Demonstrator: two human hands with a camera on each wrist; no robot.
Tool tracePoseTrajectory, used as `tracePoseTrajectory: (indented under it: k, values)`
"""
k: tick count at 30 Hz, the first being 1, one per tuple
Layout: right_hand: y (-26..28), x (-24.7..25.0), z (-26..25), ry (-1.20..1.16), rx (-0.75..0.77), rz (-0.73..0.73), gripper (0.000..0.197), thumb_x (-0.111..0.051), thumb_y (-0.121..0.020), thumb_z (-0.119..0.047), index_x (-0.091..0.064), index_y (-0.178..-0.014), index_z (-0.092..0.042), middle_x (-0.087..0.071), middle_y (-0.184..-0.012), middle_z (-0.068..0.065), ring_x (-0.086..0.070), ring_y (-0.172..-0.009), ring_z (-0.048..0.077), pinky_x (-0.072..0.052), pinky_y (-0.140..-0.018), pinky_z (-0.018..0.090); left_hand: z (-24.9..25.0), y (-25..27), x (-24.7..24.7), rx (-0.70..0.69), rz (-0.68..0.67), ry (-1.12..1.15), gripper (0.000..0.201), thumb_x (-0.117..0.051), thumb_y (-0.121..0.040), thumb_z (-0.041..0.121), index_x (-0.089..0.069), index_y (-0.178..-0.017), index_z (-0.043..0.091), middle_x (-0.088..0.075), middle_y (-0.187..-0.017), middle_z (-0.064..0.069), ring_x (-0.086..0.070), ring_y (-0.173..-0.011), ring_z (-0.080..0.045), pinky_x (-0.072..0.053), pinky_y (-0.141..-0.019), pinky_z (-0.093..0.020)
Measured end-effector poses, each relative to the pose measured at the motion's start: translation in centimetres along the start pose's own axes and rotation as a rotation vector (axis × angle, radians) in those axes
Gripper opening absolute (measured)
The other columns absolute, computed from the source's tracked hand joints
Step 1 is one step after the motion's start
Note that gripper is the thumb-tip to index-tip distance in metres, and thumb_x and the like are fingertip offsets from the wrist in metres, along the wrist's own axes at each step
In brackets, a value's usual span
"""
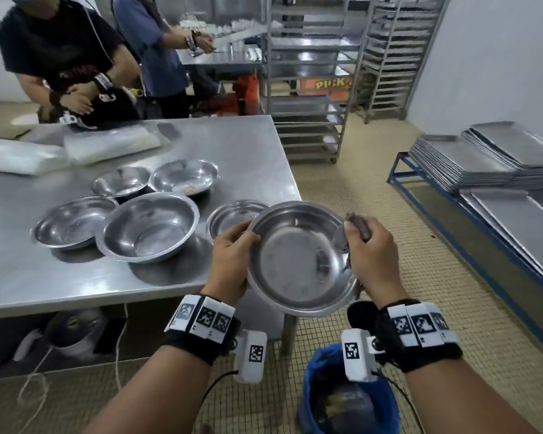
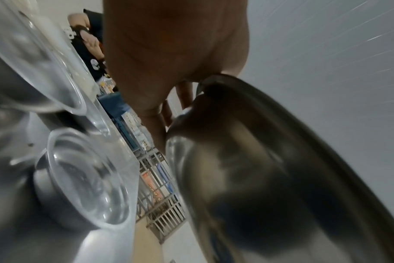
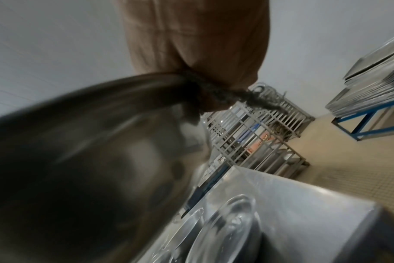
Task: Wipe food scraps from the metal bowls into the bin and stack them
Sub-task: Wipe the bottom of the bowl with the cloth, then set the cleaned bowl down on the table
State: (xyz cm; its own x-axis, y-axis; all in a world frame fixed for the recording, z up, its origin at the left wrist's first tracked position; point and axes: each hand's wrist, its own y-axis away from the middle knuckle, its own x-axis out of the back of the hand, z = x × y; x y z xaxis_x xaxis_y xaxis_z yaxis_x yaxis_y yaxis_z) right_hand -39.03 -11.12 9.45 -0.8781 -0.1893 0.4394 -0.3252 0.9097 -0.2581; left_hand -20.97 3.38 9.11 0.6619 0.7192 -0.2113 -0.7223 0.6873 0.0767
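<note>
My left hand (image 1: 232, 255) grips the left rim of a metal bowl (image 1: 298, 261) held off the table's right corner, above the tiled floor. My right hand (image 1: 369, 245) pinches a grey cloth (image 1: 356, 225) at the bowl's right rim. The bowl's inside looks bare and smeared. Its underside (image 2: 259, 178) fills the left wrist view, and the same underside (image 3: 90, 151) fills the right wrist view, where the cloth (image 3: 225, 94) is bunched under my palm. A blue bin (image 1: 348, 399) with scraps inside stands on the floor below my right wrist. Several more bowls (image 1: 148, 233) sit on the steel table (image 1: 29, 277).
Two people work at the table's far side, next to plastic bags (image 1: 76, 148). Tall metal tray racks (image 1: 311, 76) stand behind the table. Stacked metal trays (image 1: 483, 158) lie on a blue frame at the right. Tiled floor lies between table and trays.
</note>
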Motion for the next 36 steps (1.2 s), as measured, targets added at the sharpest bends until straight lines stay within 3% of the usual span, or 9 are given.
tracePoseTrajectory:
  k: [3,7,9,11,17,21,26,30,36]
  values:
    - [-1.2,-5.4,-1.6,-0.008,0.016,-0.04,0.012,-0.06,-0.101,-0.031,-0.065,-0.095,-0.022,-0.065,-0.086,-0.005,-0.06,-0.079,0.006,-0.039,-0.062,0.02,0.6,-2.5,4.0,0.022,0.092,0.001,0.025,-0.055,-0.097,-0.004,-0.078,-0.105,0.005,-0.075,-0.09,-0.018,-0.068,-0.082,-0.03,-0.058,-0.074,-0.037]
    - [-3.2,-12.4,-3.1,-0.029,0.018,-0.013,0.012,-0.059,-0.101,-0.027,-0.067,-0.1,-0.018,-0.066,-0.086,-0.004,-0.061,-0.08,0.009,-0.042,-0.063,0.022,1.2,-6.5,9.4,0.006,0.148,-0.078,0.021,-0.061,-0.099,0.003,-0.079,-0.103,0.015,-0.079,-0.093,-0.014,-0.072,-0.083,-0.023,-0.06,-0.077,-0.037]
    - [-4.4,-15.4,-3.5,-0.062,-0.03,0.022,0.012,-0.059,-0.101,-0.028,-0.066,-0.102,-0.019,-0.067,-0.089,-0.003,-0.063,-0.083,0.016,-0.047,-0.071,0.028,1.4,-8.5,11.9,0.028,0.102,-0.118,0.021,-0.061,-0.102,0.006,-0.076,-0.109,0.021,-0.079,-0.09,-0.004,-0.073,-0.078,-0.017,-0.06,-0.067,-0.031]
    - [-5.5,-18.0,-3.9,-0.083,-0.08,0.051,0.009,-0.058,-0.102,-0.028,-0.065,-0.104,-0.022,-0.066,-0.092,-0.006,-0.063,-0.088,0.018,-0.05,-0.081,0.033,1.5,-10.1,14.0,0.091,0.016,-0.135,0.025,-0.059,-0.104,0.006,-0.07,-0.122,0.02,-0.078,-0.091,-0.005,-0.075,-0.073,-0.018,-0.061,-0.062,-0.03]
    - [-7.1,-22.8,-4.9,-0.023,-0.102,0.038,0.014,-0.055,-0.103,-0.031,-0.063,-0.102,-0.02,-0.06,-0.085,-0.013,-0.056,-0.08,0.004,-0.043,-0.079,0.031,0.8,-14.4,17.5,0.2,-0.01,-0.152,0.036,-0.056,-0.103,-0.001,-0.058,-0.134,0.016,-0.077,-0.083,-0.01,-0.075,-0.066,-0.021,-0.062,-0.058,-0.034]
    - [-8.7,-24.4,-4.5,0.019,-0.124,-0.029,0.014,-0.056,-0.103,-0.033,-0.063,-0.101,-0.021,-0.063,-0.087,-0.012,-0.059,-0.082,0.004,-0.045,-0.076,0.031,-0.1,-17.3,18.1,0.212,0.028,-0.157,0.035,-0.057,-0.103,0.001,-0.058,-0.136,0.013,-0.075,-0.079,-0.009,-0.075,-0.066,-0.023,-0.063,-0.062,-0.041]
    - [-11.9,-25.5,-3.3,0.051,-0.117,-0.074,0.013,-0.056,-0.103,-0.032,-0.064,-0.102,-0.022,-0.064,-0.087,-0.012,-0.06,-0.082,0.004,-0.044,-0.068,0.026,-0.2,-20.5,17.1,0.2,0.03,-0.16,0.033,-0.056,-0.104,0.001,-0.057,-0.134,0.013,-0.077,-0.094,-0.02,-0.078,-0.076,-0.03,-0.066,-0.066,-0.044]
    - [-15.7,-26.0,-1.9,0.052,-0.114,-0.091,0.015,-0.057,-0.102,-0.034,-0.066,-0.108,-0.024,-0.064,-0.089,-0.012,-0.061,-0.083,0.007,-0.047,-0.077,0.031,-0.4,-24.0,15.1,0.176,0.059,-0.247,0.027,-0.058,-0.105,0.006,-0.061,-0.131,0.012,-0.075,-0.098,-0.019,-0.078,-0.076,-0.024,-0.065,-0.064,-0.037]
    - [-23.5,-26.6,0.0,0.077,-0.101,-0.159,0.015,-0.057,-0.103,-0.03,-0.066,-0.111,-0.022,-0.059,-0.086,-0.016,-0.053,-0.078,-0.001,-0.04,-0.065,0.022,-0.8,-31.4,11.2,0.204,0.066,-0.348,0.034,-0.059,-0.104,0.007,-0.058,-0.137,0.011,-0.074,-0.104,-0.018,-0.079,-0.083,-0.028,-0.067,-0.074,-0.044]
